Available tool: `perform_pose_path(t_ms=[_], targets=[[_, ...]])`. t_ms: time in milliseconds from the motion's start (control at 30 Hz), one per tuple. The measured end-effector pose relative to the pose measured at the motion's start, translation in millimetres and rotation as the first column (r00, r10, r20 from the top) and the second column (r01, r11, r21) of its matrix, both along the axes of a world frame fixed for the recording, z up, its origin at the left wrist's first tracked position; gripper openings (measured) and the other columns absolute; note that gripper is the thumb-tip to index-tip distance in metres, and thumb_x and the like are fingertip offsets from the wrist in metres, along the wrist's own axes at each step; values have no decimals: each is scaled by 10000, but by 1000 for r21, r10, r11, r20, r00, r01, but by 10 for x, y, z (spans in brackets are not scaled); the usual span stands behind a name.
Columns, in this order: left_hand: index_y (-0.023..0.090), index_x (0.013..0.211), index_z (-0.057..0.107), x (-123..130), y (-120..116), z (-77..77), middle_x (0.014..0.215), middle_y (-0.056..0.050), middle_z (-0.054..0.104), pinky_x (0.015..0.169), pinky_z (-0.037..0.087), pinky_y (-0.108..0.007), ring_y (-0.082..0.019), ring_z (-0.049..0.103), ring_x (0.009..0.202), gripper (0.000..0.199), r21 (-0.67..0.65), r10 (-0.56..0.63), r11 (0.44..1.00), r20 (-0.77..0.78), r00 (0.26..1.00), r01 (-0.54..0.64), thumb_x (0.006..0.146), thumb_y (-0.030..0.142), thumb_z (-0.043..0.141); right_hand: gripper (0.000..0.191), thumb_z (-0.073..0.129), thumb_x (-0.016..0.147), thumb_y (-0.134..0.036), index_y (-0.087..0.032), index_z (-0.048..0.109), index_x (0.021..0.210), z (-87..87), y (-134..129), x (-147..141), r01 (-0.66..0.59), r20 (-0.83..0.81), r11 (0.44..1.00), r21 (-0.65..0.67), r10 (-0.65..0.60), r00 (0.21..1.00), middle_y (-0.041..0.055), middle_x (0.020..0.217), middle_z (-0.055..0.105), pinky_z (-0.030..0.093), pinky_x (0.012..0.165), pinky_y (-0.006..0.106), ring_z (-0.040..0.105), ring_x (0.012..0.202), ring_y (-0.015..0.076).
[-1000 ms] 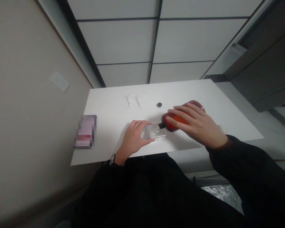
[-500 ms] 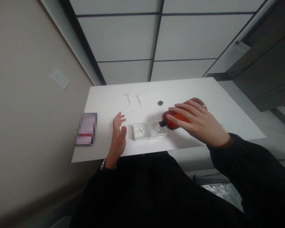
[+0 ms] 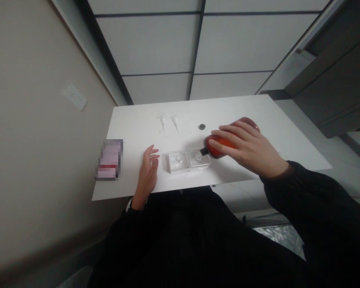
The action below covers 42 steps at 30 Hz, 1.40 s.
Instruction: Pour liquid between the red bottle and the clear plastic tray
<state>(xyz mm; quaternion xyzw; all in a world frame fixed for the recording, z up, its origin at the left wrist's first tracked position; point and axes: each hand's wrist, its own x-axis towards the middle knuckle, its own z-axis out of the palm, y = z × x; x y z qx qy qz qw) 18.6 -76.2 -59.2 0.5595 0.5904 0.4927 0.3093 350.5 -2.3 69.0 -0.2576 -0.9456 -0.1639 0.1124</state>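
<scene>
My right hand (image 3: pixel 244 148) is wrapped over a reddish-brown bottle (image 3: pixel 217 147), which lies tilted with its dark neck over the right compartment of a clear two-part container (image 3: pixel 180 165). Whether liquid is flowing from the neck is too small to tell. To the left of the container, my left hand (image 3: pixel 149 172) holds nothing, its fingers apart and slightly curled above the white table (image 3: pixel 132 120). A small dark round cap (image 3: pixel 202 127) lies behind the container.
Two small whitish pointed pieces (image 3: pixel 175 123) lie toward the back of the table. A blurred pinkish rectangular item (image 3: pixel 109 160) is at the left edge. A wall with a socket plate (image 3: pixel 75 97) rises on the left.
The view has shifted slightly, so most things appear a little higher. The thumb of my left hand has drawn nearer its fingers. My right hand still holds the tilted bottle.
</scene>
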Motion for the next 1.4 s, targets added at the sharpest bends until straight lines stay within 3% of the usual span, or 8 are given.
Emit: perform_pose_path(t_ms=[567, 767, 1100, 1400], targets=[[242, 1505, 430, 2, -3, -16, 1375, -138, 617, 1094, 485, -497, -253, 643, 1185, 616, -12, -8, 1000, -39, 999, 7, 1054, 660, 390, 672, 586, 904, 63, -289, 553, 1475, 23, 4, -34, -34, 2, 998, 55, 34, 999, 86, 1507, 649, 497, 1147, 602, 596, 1387, 311], [233, 1498, 437, -4, 5, -29, 1356, -139, 629, 1092, 484, -487, -248, 657, 1162, 617, 1, -7, 1000, -70, 998, 7, 1050, 656, 400, 588, 562, 922, 51, -245, 581, 1429, 43, 4, -51, -47, 45, 995, 87, 43, 998, 109, 1490, 655, 497, 1149, 591, 600, 1378, 314], [222, 1493, 433, -9, 7, -36, 1361, -138, 632, 1105, 479, -490, -243, 656, 1172, 567, -2, -15, 1000, -96, 995, 15, 1054, 581, 434, 499, 565, 957, 2, -255, 583, 1384, 204, -2, -123, -94, 105, 987, 132, 80, 991, 87, 1456, 674, 508, 1139, 547, 617, 1336, 270], [220, 1479, 446, -19, 15, -55, 1352, -130, 644, 1133, 461, -501, -248, 648, 1195, 515, 7, -19, 1000, -111, 994, 20, 1053, 508, 462, 582, 572, 893, 90, -243, 611, 1369, 340, -12, -239, -113, 87, 993, -43, 116, 989, 89, 1467, 669, 443, 1220, 581, 591, 1391, 289]])
